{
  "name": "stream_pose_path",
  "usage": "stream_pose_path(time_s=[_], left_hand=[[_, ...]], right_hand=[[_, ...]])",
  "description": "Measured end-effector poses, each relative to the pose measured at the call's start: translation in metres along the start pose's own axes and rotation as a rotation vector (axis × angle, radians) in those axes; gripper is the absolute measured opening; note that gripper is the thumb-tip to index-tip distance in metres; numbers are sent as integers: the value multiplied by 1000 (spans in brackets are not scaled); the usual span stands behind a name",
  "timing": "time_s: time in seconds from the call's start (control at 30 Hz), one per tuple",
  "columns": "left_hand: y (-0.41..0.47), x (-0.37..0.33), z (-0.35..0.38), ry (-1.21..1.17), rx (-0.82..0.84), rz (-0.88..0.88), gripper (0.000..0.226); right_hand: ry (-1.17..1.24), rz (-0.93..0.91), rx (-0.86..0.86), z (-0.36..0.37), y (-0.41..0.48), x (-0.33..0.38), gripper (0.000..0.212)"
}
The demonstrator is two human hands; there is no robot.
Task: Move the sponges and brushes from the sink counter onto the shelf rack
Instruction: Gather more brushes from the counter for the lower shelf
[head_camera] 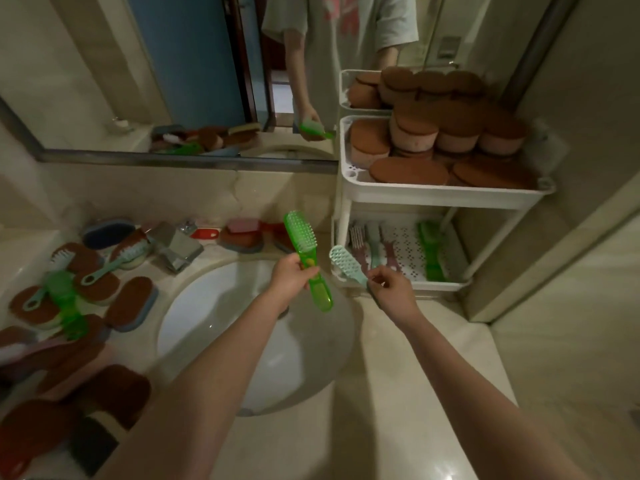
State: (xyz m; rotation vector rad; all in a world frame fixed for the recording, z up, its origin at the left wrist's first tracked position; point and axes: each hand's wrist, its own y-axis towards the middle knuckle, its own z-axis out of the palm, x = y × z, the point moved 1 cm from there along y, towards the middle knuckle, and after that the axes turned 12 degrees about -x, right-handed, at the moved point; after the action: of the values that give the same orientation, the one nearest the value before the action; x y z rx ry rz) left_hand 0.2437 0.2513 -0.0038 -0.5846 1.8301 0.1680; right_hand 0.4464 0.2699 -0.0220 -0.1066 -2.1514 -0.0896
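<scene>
My left hand (pixel 289 276) grips a bright green brush (pixel 306 258) by its handle, bristles up, above the sink's right rim. My right hand (pixel 389 284) holds a pale mint brush (pixel 346 264) by its handle, its head at the front left corner of the white shelf rack (pixel 446 197). The rack's lower tray (pixel 405 284) holds several brushes, among them a green one (pixel 431 251). Its upper tray is piled with brown sponges (pixel 446 133). On the counter left of the sink lie more brown sponges (pixel 133 303), a mint brush (pixel 114 259) and a green brush (pixel 65 303).
A white basin (pixel 221 306) sits under my left arm, with a chrome tap (pixel 176 245) behind it. Behind the tap lie a pink sponge (pixel 242 225) and a red item (pixel 205 233). A mirror (pixel 173 64) covers the wall above. A wall stands right of the rack.
</scene>
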Motion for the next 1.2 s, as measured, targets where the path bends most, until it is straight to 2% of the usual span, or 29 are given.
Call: stream_pose_path(time_s=[0.23, 0.4, 0.67, 0.87, 0.97, 1.03, 1.2], left_hand=[[1, -8, 28, 4, -3, 2, 25], [6, -11, 39, 10, -4, -2, 26], [17, -13, 28, 58, -52, 11, 23], [2, 4, 14, 113, -28, -33, 22], [-9, 12, 7, 150, 49, -48, 21], [-15, 18, 5, 253, 146, -28, 19], [-33, 23, 15, 623, 571, -33, 15]], right_hand=[[48, 62, -36, -24, 32, -21, 9], [77, 189, -109, -22, 73, -19, 18], [-152, 279, -10, 7, 110, -15, 21], [-450, 105, 93, 15, 99, -14, 26], [-516, 63, 91, 14, 97, -13, 25], [-476, 51, 71, 13, 95, -14, 23], [-133, 71, -115, 1, 82, -22, 21]])
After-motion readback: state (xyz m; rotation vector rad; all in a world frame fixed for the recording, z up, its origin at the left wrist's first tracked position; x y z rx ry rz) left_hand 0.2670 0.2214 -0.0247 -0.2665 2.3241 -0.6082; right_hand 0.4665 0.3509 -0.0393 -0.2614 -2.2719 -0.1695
